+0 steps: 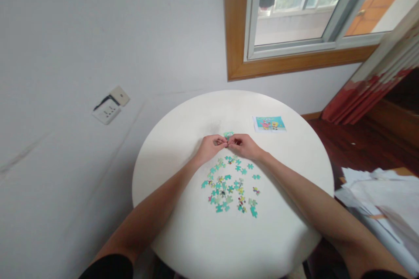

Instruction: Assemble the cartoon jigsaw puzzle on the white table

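My left hand (212, 146) and my right hand (243, 145) meet over the far half of a round white table (176, 126). The fingers of both are pinched together, fingertips nearly touching. Whatever lies between them is too small and covered to make out. Just beyond the fingertips shows a small green group of jigsaw pieces (228, 134), partly hidden by my hands. Nearer to me, many loose jigsaw pieces (218, 186) are scattered, mostly teal and green, some with yellow, red or dark print.
A printed picture card (270, 124) with cartoon figures lies at the table's far right. A wall with a socket (107, 111) borders the left. Papers (382, 192) are piled on the right, below a curtain (366, 83). A window (294, 8) is behind.
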Demonstrator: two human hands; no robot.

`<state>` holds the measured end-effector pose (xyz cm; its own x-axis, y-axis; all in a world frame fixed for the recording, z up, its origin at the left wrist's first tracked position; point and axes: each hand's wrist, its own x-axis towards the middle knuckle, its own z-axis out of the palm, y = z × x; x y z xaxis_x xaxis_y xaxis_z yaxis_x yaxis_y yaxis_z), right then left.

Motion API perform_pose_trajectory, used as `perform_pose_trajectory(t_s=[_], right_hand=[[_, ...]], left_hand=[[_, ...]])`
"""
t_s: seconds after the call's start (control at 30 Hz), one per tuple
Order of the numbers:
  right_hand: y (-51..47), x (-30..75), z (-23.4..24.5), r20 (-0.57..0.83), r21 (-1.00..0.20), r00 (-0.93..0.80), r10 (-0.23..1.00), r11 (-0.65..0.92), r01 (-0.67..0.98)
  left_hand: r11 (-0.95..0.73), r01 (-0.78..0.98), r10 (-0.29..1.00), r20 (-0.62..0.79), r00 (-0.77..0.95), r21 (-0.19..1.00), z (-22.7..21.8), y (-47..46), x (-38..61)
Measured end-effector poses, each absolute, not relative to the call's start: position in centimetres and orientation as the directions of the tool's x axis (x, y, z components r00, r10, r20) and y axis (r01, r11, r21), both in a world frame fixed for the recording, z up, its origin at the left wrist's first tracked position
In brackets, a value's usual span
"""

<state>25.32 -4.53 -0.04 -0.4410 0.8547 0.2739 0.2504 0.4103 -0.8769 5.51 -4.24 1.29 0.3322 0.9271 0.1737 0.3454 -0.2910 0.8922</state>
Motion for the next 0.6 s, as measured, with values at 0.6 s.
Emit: perform_pose_trajectory(t_s=[0.6], right_hand=[[-5.1, 31.0, 3.5, -0.254, -0.805, -0.668, 0.699, 0.23, 0.547]], left_hand=[[-0.69, 0.343, 0.479, 0.047, 0.877, 0.638, 3.2, -6.8, 5.6]])
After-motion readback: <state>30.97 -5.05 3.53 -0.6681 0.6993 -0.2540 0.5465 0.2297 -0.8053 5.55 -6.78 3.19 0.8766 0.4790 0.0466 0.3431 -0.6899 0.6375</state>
